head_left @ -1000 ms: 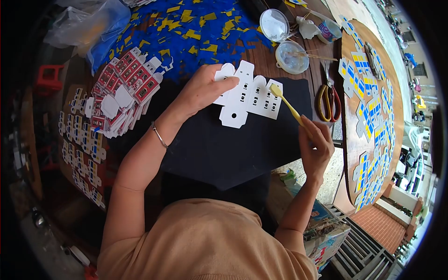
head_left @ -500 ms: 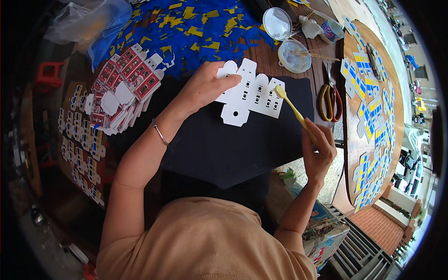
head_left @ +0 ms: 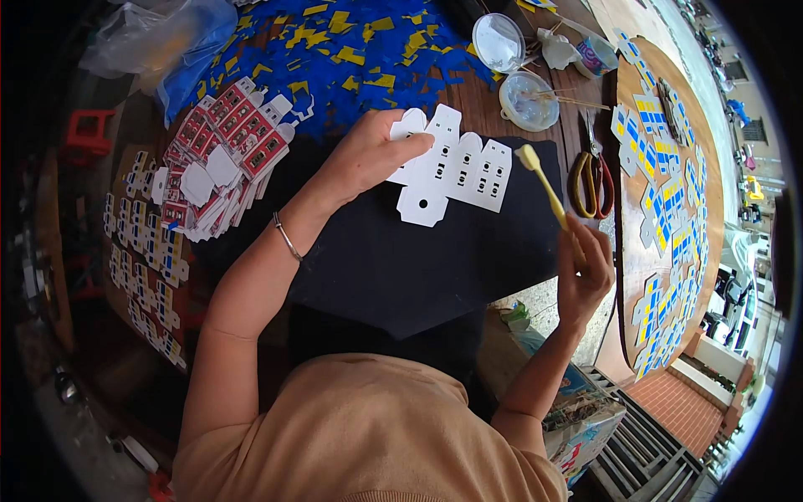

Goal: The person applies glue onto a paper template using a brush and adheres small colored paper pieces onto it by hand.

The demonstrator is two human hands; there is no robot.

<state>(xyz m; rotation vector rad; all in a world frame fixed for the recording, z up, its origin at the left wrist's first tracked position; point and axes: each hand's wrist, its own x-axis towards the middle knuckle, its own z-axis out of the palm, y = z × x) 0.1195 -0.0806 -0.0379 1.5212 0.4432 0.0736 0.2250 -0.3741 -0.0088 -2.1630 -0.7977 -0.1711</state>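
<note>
My left hand pinches the left part of a white die-cut card box blank, thumb on top. The blank has small cut-out windows and one round hole, and lies over a black cloth. To the right, my right hand is closed around the handle of a pale yellow toothbrush. The brush head is raised just right of the blank, apart from it.
Blue and yellow paper pieces cover the table's far side. Red printed blanks are stacked at left. A glue tub and scissors lie at right. Blue-and-yellow blanks spread over another tabletop.
My right hand has moved right with the toothbrush, lifting its head away from the blank's right edge. My left hand and the blank have stayed in place.
</note>
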